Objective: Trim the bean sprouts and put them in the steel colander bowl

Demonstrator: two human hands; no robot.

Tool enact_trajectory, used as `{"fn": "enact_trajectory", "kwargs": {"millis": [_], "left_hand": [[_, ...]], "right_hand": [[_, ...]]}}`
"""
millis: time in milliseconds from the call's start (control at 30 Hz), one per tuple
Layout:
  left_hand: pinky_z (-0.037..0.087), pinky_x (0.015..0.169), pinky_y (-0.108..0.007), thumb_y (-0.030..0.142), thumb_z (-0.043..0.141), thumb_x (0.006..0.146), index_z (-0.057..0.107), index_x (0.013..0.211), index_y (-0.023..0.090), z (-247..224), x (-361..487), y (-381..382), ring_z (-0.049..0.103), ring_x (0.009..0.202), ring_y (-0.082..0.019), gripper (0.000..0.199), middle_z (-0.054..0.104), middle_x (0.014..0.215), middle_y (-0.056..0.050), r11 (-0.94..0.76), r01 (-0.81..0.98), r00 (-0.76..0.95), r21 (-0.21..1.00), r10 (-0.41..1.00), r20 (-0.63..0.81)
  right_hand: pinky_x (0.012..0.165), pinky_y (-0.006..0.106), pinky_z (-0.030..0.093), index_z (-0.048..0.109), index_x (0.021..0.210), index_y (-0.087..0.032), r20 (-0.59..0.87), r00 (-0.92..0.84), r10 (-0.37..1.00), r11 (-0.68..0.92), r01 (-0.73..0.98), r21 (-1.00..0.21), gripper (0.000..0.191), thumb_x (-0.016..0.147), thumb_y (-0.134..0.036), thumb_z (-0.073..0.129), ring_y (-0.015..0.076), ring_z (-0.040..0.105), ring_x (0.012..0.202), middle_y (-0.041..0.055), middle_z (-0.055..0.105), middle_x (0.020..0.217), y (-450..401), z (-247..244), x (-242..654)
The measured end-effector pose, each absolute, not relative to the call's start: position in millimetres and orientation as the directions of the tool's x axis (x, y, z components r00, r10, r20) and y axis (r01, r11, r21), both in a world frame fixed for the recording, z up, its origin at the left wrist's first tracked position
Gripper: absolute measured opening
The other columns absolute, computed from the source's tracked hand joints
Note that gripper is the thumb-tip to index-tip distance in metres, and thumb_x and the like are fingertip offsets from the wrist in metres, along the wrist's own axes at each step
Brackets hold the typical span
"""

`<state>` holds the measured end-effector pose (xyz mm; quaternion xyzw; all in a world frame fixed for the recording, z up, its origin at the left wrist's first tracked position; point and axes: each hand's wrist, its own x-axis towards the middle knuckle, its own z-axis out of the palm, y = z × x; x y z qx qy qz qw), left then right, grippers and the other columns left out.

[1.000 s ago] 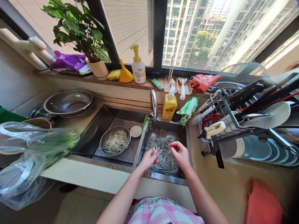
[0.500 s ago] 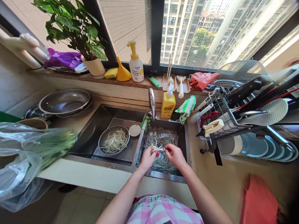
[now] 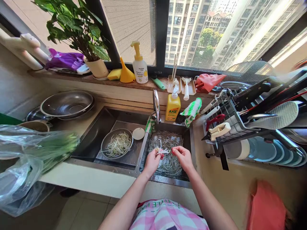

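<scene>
Bean sprouts (image 3: 164,151) poke in a small bunch from the left hand (image 3: 153,160), thumb and fingers closed on them. Just beside it, the right hand (image 3: 183,157) is pinched at the fingertips; from where I stand, I can't tell whether a sprout is caught there. Below both hands, more sprouts (image 3: 171,167) lie in the water of a sink basin (image 3: 192,143). Left of the hands, a round bowl (image 3: 102,149) holds another heap of sprouts (image 3: 119,145). Beyond the hands stand a chrome faucet (image 3: 156,105) and a yellow AXE pump bottle (image 3: 173,108).
</scene>
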<state>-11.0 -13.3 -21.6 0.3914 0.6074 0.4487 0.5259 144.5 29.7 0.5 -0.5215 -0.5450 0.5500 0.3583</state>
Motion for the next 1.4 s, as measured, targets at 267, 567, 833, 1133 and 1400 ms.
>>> {"fn": "enact_trajectory", "kwargs": {"millis": [267,567,833,1133,1400], "left_hand": [[0.042,0.070,-0.023,0.021,0.042,0.078,0.057,0.088,0.017,-8,-13,-17,0.059,0.075,-0.014,0.019,0.064,0.083,-0.003,0.170,0.330,-0.100,0.929,0.984,-0.144],[0.039,0.068,-0.023,0.016,0.038,0.079,0.054,0.088,0.018,-5,-14,-18,0.055,0.074,-0.013,0.019,0.061,0.082,-0.003,0.145,0.457,-0.060,0.878,0.989,-0.132],[0.039,0.059,-0.024,0.017,0.034,0.081,0.048,0.082,0.017,-17,-8,-16,0.052,0.062,-0.013,0.014,0.056,0.070,-0.003,0.246,0.449,-0.070,0.859,0.968,-0.241],[0.039,0.068,-0.025,0.013,0.035,0.080,0.051,0.087,0.018,-5,-12,-15,0.054,0.072,-0.014,0.019,0.059,0.078,-0.003,0.088,0.593,0.059,0.800,0.987,-0.152],[0.026,0.095,-0.038,0.010,0.032,0.080,0.052,0.091,0.020,2,-3,-18,0.054,0.088,-0.018,0.026,0.062,0.088,-0.004,-0.029,0.797,0.115,0.603,0.988,-0.105]], "right_hand": [[0.061,0.025,0.044,0.063,0.084,-0.018,0.000,-0.366,0.930,0.142,0.363,-0.921,0.015,0.074,-0.027,0.056,0.0138,0.054,0.067,0.0032,0.060,0.077,23,7,146],[0.061,0.023,0.042,0.062,0.078,-0.019,0.124,-0.427,0.896,0.337,0.468,-0.817,0.012,0.078,-0.017,0.050,0.0127,0.053,0.066,0.0024,0.058,0.073,21,7,144],[0.062,0.023,0.040,0.056,0.076,-0.017,0.202,-0.346,0.916,0.375,0.562,-0.737,0.013,0.079,-0.017,0.044,0.0134,0.051,0.067,0.0029,0.056,0.073,13,2,136],[0.052,0.021,0.038,0.057,0.072,-0.017,-0.039,-0.332,0.943,0.096,0.382,-0.919,0.015,0.077,-0.028,0.049,0.0112,0.049,0.057,0.0003,0.056,0.065,32,12,142],[0.055,0.020,0.037,0.057,0.063,-0.018,0.006,-0.430,0.903,0.262,0.541,-0.799,0.009,0.068,-0.013,0.051,0.0105,0.048,0.059,-0.0008,0.055,0.063,25,13,134]]}}
